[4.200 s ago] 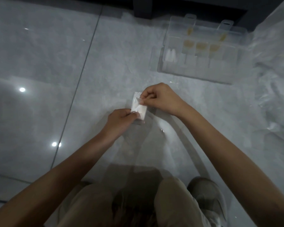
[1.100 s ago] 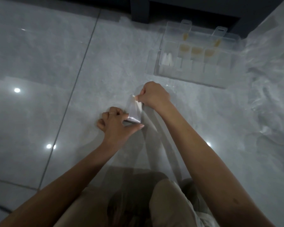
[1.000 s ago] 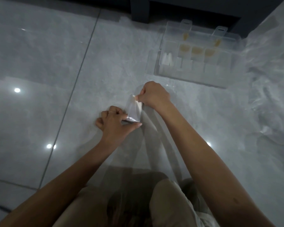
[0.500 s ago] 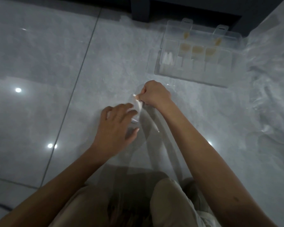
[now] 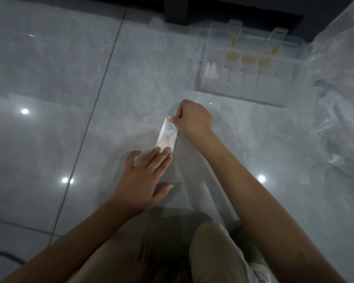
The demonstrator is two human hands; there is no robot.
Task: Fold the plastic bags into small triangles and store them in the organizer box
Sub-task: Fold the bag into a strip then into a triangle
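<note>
A clear plastic bag folded into a narrow strip lies on the grey tiled floor in the middle of the view. My right hand pinches its far end with curled fingers. My left hand lies flat with straight fingers, the fingertips pressing the near end of the strip down. The clear organizer box stands open at the upper right, with white folded triangles in its left compartment and yellowish pieces in the back compartments.
A pile of loose clear plastic bags spreads over the floor on the right. A dark furniture base stands behind the box. My knees in beige trousers fill the bottom edge.
The folded packet has been stretched into a longer strip. My left hand let go of its pinch, opened flat and slid back toward me along the strip. My right hand kept its hold.
</note>
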